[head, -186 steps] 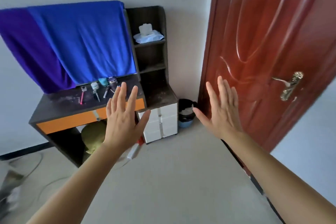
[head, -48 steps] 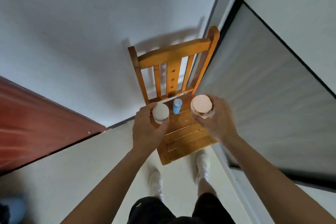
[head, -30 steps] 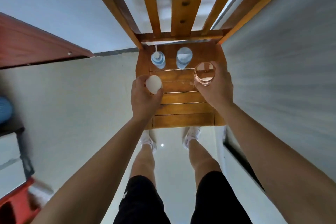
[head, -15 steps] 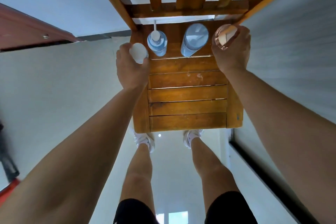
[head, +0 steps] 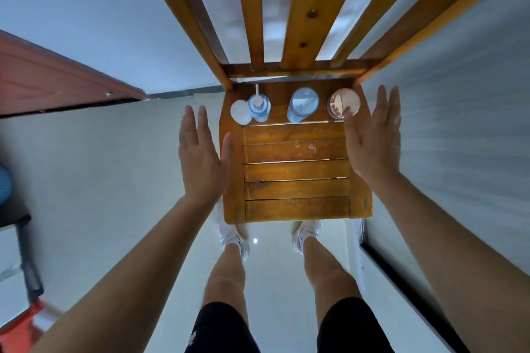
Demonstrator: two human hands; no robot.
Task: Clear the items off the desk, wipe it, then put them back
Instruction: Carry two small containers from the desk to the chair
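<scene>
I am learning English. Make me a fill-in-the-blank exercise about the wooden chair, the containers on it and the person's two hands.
1. ____ containers stand in a row at the back of the wooden chair seat.
2. The white jar stands at the ____ end of that row, beside the pump bottle.
3. The left hand and the right hand are both ____, holding nothing.

Missing words: four; left; open

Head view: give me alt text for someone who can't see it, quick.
Four containers stand in a row at the back of a wooden chair seat: white jar, pump bottle, blue bottle, pink-lidded jar. The left grip and right grip, bare hands, hover open and empty, one at each side.
</scene>
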